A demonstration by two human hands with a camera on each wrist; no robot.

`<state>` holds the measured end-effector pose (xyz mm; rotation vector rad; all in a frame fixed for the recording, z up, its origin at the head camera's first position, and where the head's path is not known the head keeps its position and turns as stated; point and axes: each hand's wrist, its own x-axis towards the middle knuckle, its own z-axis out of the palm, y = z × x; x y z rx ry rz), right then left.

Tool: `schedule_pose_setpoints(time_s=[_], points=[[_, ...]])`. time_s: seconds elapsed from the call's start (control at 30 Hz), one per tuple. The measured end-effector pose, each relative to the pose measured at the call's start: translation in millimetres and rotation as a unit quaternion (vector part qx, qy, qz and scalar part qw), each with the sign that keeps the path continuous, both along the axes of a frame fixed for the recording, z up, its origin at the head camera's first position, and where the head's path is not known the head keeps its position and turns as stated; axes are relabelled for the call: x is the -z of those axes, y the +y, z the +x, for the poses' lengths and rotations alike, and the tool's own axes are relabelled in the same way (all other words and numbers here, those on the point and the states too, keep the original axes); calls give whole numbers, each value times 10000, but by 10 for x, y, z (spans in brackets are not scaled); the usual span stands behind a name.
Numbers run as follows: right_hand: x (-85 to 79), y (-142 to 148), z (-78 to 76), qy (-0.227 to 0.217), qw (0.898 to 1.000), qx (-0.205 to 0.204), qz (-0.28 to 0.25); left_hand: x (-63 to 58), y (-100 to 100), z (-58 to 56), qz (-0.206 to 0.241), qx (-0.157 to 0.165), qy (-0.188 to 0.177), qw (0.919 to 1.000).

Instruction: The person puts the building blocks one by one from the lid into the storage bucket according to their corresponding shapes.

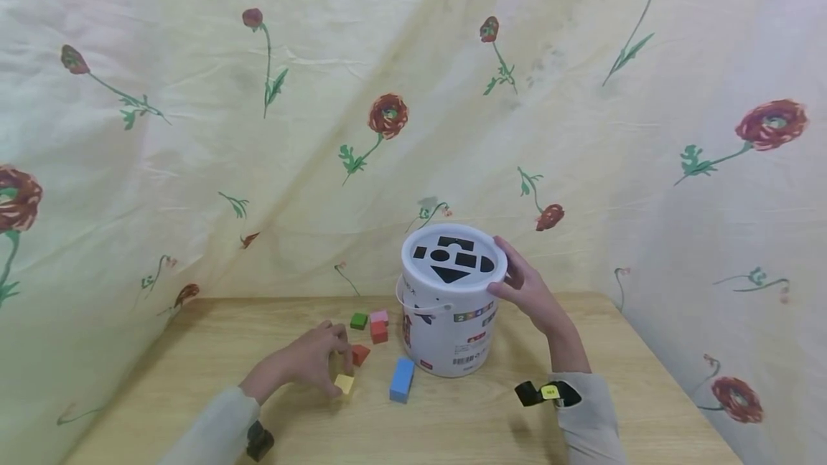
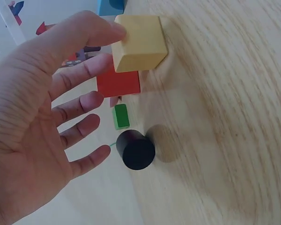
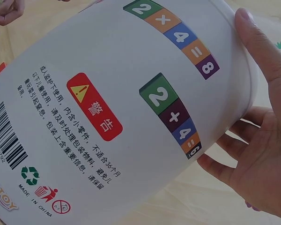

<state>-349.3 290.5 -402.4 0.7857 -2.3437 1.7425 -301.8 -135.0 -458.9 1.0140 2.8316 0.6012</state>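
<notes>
My left hand pinches a small yellow block between thumb and index finger, low over the table; its other fingers are spread. A red block, a green block and a black cylinder appear past those fingers in the left wrist view. My right hand grips the upper right side of a white bucket, thumb at the front of the rim and fingers round the back. The bucket stands upright under a white lid with several shaped holes.
A blue block lies in front of the bucket. To its left are an orange-red block, a pink block and others. The wooden table meets a flowered cloth at the back. The bucket's thin handle hangs at its front left.
</notes>
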Motion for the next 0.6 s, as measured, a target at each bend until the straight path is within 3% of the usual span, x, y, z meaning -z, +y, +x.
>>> schedule_pose_setpoints(time_s=[0.23, 0.6], points=[[-8, -14, 15, -12, 10000, -6, 19, 42, -14, 12, 111, -132, 75, 9998], [-9, -8, 25, 33, 10000, 5, 18, 161, -56, -82, 171, -328, 564, 9977]])
